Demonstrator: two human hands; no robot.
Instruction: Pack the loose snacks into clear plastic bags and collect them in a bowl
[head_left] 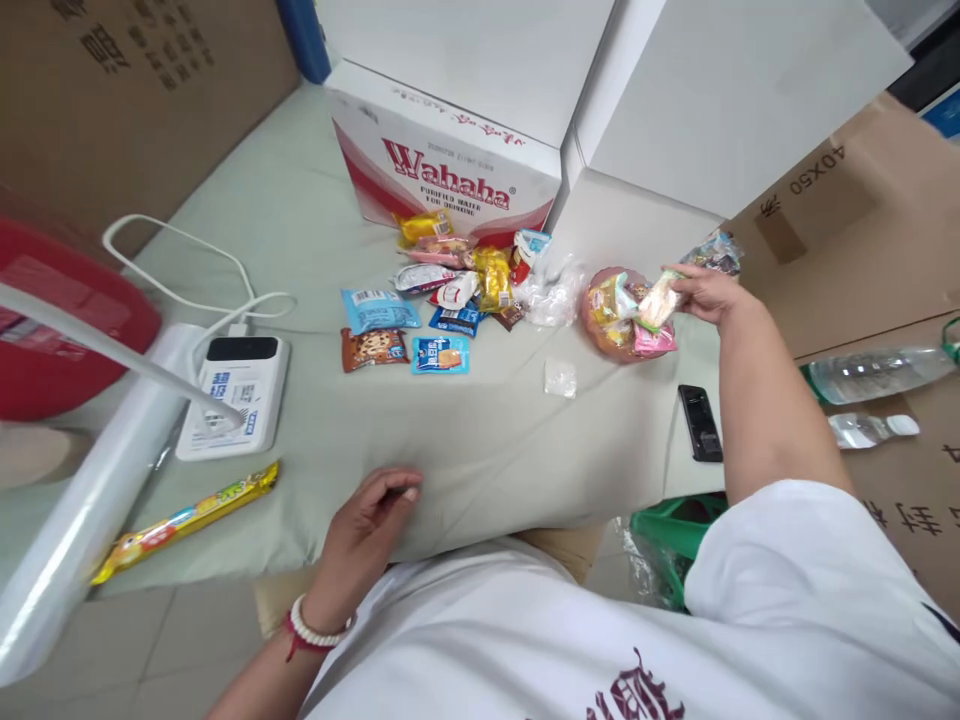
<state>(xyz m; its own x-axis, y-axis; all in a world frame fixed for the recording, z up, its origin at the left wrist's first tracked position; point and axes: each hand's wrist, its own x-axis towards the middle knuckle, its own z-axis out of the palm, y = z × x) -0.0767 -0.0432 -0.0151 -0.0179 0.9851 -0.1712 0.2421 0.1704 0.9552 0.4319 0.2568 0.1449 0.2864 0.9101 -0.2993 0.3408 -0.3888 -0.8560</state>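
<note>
Right hand (709, 293) is pinching a snack packet (658, 303) between thumb and fingertips, holding it over the pink bowl (600, 335) just below the fingers. Left hand (367, 520) is resting on the cloth (487, 440), fingers loosely curled, holding nothing. Snack pile (457, 290) is lying well beyond them.

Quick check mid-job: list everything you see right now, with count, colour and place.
Wahaha carton: one, red and white, table rear.
Loose snack packets: about a dozen, mixed colours, in front of the carton.
Round bundle of snacks: one, pinkish, centre-right.
Long snack bar: one, yellow, near left edge.
Scale: one, white, left.
Phone: one, black, right.
Water bottles: two, clear, far right.
Left hand: resting on the table cloth.
Right hand: holding a pale snack packet over the bundle.
</note>
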